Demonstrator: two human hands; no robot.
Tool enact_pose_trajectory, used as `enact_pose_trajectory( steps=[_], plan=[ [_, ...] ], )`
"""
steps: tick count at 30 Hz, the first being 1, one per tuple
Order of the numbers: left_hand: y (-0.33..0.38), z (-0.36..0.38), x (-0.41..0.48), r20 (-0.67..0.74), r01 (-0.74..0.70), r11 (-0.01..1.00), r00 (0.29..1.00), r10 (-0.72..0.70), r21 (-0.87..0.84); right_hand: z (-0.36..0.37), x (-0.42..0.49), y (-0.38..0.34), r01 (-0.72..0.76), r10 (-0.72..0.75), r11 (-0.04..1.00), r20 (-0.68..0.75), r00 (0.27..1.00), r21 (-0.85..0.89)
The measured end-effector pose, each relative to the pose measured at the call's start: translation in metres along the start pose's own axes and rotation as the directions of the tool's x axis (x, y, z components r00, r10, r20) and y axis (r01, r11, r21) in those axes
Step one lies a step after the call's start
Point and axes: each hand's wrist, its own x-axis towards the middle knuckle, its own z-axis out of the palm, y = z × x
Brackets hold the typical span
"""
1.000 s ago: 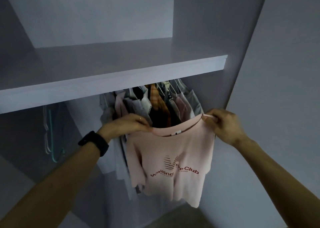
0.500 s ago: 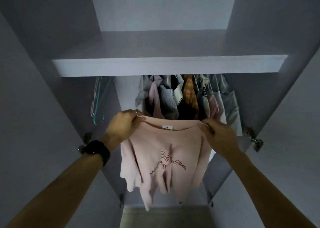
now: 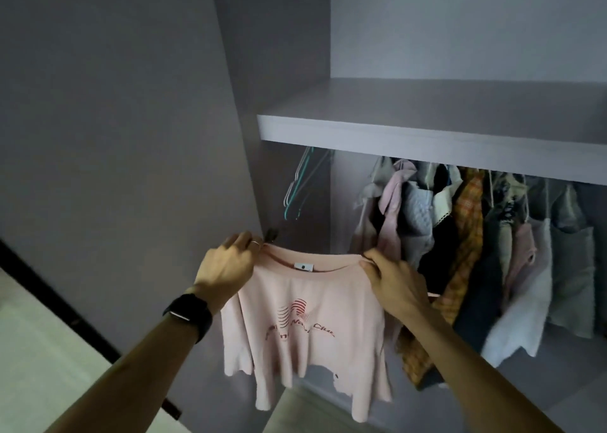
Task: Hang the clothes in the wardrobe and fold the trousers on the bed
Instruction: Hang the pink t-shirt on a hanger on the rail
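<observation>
My left hand (image 3: 226, 268) and right hand (image 3: 392, 280) each pinch a shoulder of the pink shirt (image 3: 305, 327), held up before the wardrobe's hung clothes (image 3: 466, 235).

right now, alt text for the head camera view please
The left hand and right hand grip a pink printed T-shirt by its shoulders before an open wardrobe. Under its shelf, empty hangers hang left of a row of hung clothes.

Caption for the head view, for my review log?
Left hand and right hand hold a pink T-shirt by its shoulders before the wardrobe, beside spare hangers and hung clothes.
</observation>
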Motion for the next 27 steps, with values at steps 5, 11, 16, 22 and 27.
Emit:
enact_pose_trajectory(
  steps=[5,11,16,22,27],
  plan=[
    [-0.046,-0.02,-0.002,-0.296,-0.123,0.927,0.925,0.236,0.355,0.019,0.045,-0.037,-0.003,-0.007,0.999,0.316,0.949,0.031],
    [-0.074,-0.047,0.02,-0.226,-0.061,0.879,0.956,0.188,0.474,0.045,0.111,-0.073,-0.128,0.025,0.971,0.443,0.896,0.203],
    [-0.098,-0.043,0.035,-0.207,0.018,0.814,0.97,0.126,0.581,0.093,0.187,-0.103,-0.232,0.152,0.954,0.359,0.921,0.191],
    [-0.121,-0.025,0.046,-0.228,0.051,0.696,0.96,0.164,0.717,0.168,0.231,-0.131,-0.362,0.278,0.873,0.277,0.92,0.327],
    [-0.121,-0.002,0.044,-0.207,0.031,0.647,0.958,0.199,0.762,0.217,0.23,-0.138,-0.366,0.33,0.832,0.159,0.93,0.416]
  ],
)
